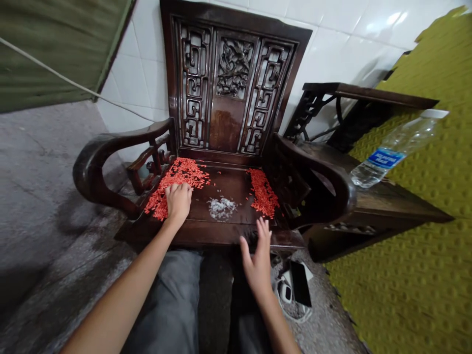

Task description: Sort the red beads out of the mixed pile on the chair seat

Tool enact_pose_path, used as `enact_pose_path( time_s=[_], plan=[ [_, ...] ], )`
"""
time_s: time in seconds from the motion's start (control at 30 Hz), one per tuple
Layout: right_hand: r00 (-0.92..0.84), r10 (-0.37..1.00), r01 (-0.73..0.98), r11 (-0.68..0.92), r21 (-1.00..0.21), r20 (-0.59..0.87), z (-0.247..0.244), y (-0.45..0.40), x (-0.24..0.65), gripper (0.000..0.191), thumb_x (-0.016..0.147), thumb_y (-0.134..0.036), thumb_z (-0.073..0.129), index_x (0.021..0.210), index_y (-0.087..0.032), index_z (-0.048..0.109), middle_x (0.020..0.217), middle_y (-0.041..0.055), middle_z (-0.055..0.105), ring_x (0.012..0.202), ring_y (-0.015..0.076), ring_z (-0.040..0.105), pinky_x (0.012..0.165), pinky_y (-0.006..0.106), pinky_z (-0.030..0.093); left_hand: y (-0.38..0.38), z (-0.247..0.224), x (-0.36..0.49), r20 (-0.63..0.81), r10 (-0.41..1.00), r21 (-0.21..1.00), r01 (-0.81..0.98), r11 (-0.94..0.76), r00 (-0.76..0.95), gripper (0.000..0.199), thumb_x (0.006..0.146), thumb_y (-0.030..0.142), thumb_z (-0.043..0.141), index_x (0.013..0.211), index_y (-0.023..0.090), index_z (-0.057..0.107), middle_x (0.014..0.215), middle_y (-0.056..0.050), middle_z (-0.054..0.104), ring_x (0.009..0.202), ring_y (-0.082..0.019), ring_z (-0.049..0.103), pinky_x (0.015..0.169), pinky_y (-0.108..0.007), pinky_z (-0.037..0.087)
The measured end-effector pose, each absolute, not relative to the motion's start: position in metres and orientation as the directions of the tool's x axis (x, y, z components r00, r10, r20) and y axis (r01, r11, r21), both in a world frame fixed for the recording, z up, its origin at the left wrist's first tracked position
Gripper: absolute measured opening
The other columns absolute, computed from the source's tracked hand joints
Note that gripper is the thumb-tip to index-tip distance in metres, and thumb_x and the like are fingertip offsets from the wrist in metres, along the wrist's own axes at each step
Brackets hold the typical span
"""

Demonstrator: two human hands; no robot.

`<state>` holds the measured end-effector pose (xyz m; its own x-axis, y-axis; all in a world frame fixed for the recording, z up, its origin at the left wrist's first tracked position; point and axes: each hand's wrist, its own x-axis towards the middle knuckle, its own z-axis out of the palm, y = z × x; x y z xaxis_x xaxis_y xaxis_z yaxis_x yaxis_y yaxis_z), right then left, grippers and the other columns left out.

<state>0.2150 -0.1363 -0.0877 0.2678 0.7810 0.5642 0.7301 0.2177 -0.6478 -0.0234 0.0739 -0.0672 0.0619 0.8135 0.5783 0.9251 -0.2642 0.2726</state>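
Observation:
A dark carved wooden chair (206, 228) stands in front of me, and small bits lie on its seat. My left hand (179, 201) rests at the edge of the larger spread of small red pieces (184, 172), its fingers curled downward; whatever is in them is hidden. Near the seat's front edge, my right hand (257, 260) is held with thumb and fingers apart and nothing in it. Just beyond its fingertips lies a second, narrower patch of red pieces (263, 194). Between the two patches sits a small heap of whitish, see-through bits (221, 208).
Curved armrests (106, 142) flank the seat. On a wooden side table (391, 201) to the right stands a clear plastic bottle (385, 157) with a blue label. A dark phone-like slab (300, 283) and a white device (285, 292) with a cable lie on the floor.

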Motion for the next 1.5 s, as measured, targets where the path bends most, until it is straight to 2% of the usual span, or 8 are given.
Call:
enact_pose_path(
  time_s=[0.23,0.37,0.63,0.83,1.13,1.23,1.33,1.5],
  plan=[
    [0.327,0.826,0.643,0.161,-0.749,0.458,-0.092,-0.134,0.296,0.038,0.101,-0.044,0.052,0.130,-0.021,0.057,0.138,0.0143,0.059,0.131,0.0276,0.054,0.114,0.050,0.041,0.073,-0.066,-0.024,0.598,0.795,0.257,0.916,-0.308,0.100,0.012,0.100,0.031,0.056,0.095,0.022,0.064,0.098,-0.009,0.073,0.099,-0.031,0.056,0.092,-0.043,0.035],
    [0.234,0.934,0.547,0.103,-0.831,0.270,-0.081,-0.116,0.323,0.046,0.092,-0.053,0.064,0.125,-0.021,0.059,0.127,0.0122,0.064,0.117,0.0275,0.062,0.100,0.044,0.049,0.074,-0.067,-0.024,0.609,0.786,0.250,0.914,-0.320,0.109,0.012,0.100,0.031,0.056,0.094,0.023,0.063,0.097,-0.008,0.073,0.098,-0.030,0.056,0.091,-0.043,0.035],
    [-0.031,0.994,0.663,0.099,-0.742,0.104,-0.065,-0.064,0.340,0.062,0.070,-0.052,0.082,0.121,-0.021,0.065,0.098,0.0045,0.064,0.086,0.0216,0.058,0.077,0.033,0.047,0.075,-0.068,-0.024,0.605,0.788,0.228,0.922,-0.313,0.118,0.014,0.100,0.031,0.054,0.092,0.023,0.062,0.097,-0.010,0.073,0.100,-0.031,0.056,0.089,-0.043,0.036],
    [0.042,0.998,0.503,0.021,-0.864,0.048,-0.058,-0.042,0.339,0.046,0.082,-0.065,0.063,0.071,-0.020,0.063,0.069,0.0009,0.060,0.067,0.0170,0.051,0.066,0.029,0.039,0.072,-0.067,-0.025,0.614,0.781,0.222,0.924,-0.310,0.114,0.016,0.101,0.030,0.051,0.094,0.022,0.063,0.096,-0.010,0.072,0.100,-0.031,0.056,0.090,-0.044,0.038],
    [0.194,0.976,0.246,0.048,-0.968,0.097,-0.048,-0.052,0.298,0.057,0.088,-0.079,0.046,0.077,-0.023,0.050,0.062,-0.0033,0.047,0.050,0.0124,0.039,0.048,0.025,0.028,0.067,-0.064,-0.026,0.640,0.750,0.268,0.865,-0.424,0.169,0.022,0.103,0.024,0.045,0.105,0.020,0.067,0.107,-0.011,0.069,0.105,-0.029,0.056,0.097,-0.041,0.044],
    [0.208,0.960,0.308,0.118,-0.944,0.188,-0.046,-0.035,0.269,0.055,0.088,-0.077,0.049,0.077,-0.022,0.054,0.065,-0.0011,0.053,0.056,0.0152,0.047,0.054,0.027,0.038,0.067,-0.064,-0.025,0.635,0.748,0.287,0.840,-0.460,0.192,0.021,0.103,0.025,0.046,0.101,0.021,0.067,0.105,-0.011,0.069,0.104,-0.028,0.057,0.098,-0.040,0.045],
    [0.188,0.936,0.428,0.195,-0.882,0.298,-0.048,-0.015,0.244,0.049,0.083,-0.069,0.063,0.092,-0.021,0.065,0.092,0.0065,0.067,0.090,0.0242,0.061,0.084,0.037,0.049,0.067,-0.066,-0.024,0.629,0.754,0.299,0.836,-0.459,0.189,0.018,0.102,0.025,0.050,0.097,0.022,0.067,0.103,-0.010,0.069,0.103,-0.027,0.058,0.096,-0.040,0.046],
    [0.064,0.938,0.744,0.183,-0.643,0.341,-0.063,0.009,0.223,0.057,0.086,-0.052,0.067,0.136,-0.028,0.056,0.146,0.0110,0.053,0.143,0.0346,0.038,0.113,0.056,0.034,0.067,-0.065,-0.022,0.637,0.754,0.283,0.860,-0.425,0.163,0.019,0.103,0.028,0.051,0.094,0.021,0.067,0.099,-0.010,0.069,0.100,-0.027,0.059,0.093,-0.040,0.047]
  ],
)
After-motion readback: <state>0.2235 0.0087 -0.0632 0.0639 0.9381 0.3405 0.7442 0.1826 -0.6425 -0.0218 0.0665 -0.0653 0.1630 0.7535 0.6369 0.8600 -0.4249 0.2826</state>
